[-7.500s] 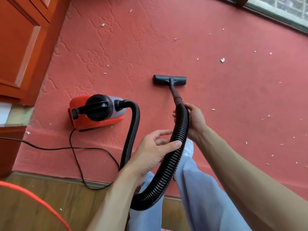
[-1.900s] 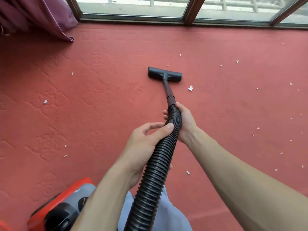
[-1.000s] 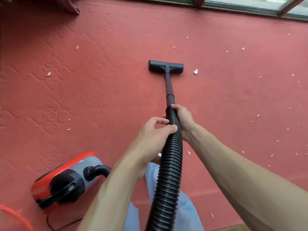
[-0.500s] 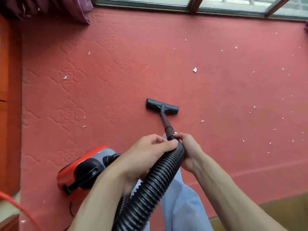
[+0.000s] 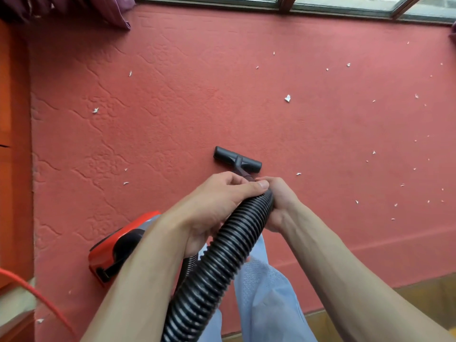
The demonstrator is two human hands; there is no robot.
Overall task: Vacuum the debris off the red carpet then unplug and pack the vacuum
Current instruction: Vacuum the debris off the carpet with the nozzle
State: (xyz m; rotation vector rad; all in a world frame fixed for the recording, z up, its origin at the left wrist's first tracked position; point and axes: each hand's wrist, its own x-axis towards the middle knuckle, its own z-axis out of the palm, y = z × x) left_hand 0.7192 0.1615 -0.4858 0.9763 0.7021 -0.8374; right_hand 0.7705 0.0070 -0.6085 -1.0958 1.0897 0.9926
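While nearest the camera there's just a pair of pale blue trousers (image 5: 266,304) in a fine waffle-looking weave, the fat black hose (image 5: 217,262) runs up right over them, ribbed all the way like a plastic concertina. A strip of glossy wooden floor (image 5: 419,292) shows at the lower right, butting against the near edge of the red carpet (image 5: 172,119).

Both hands are on the top end of that hose. The left hand (image 5: 217,206) has its fingers curled over it with the thumb laid flat across the top. The right hand (image 5: 278,201) wraps round from the other side, fingers tucked under and mostly hidden, so a closed grip on both.

Just left of the forearm sits the vacuum body (image 5: 116,253), a rounded, shiny red plastic shell with black and grey parts, resting on the carpet. A thin orange cord (image 5: 37,297) curves across the bottom left corner.

Past the hands a short dark tube (image 5: 243,172) leads down to the floor head (image 5: 237,162), a flat black bar sitting on the carpet. The carpet itself is short-pile with an embossed crackle pattern. Small white paper scraps (image 5: 287,98) are scattered across it, mostly to the right and beyond the head, with a few on the left.

An orange wooden cabinet (image 5: 12,144) lines the left edge. At the far end, a purple curtain (image 5: 98,8) hangs in folds beside a metal window frame (image 5: 296,3).
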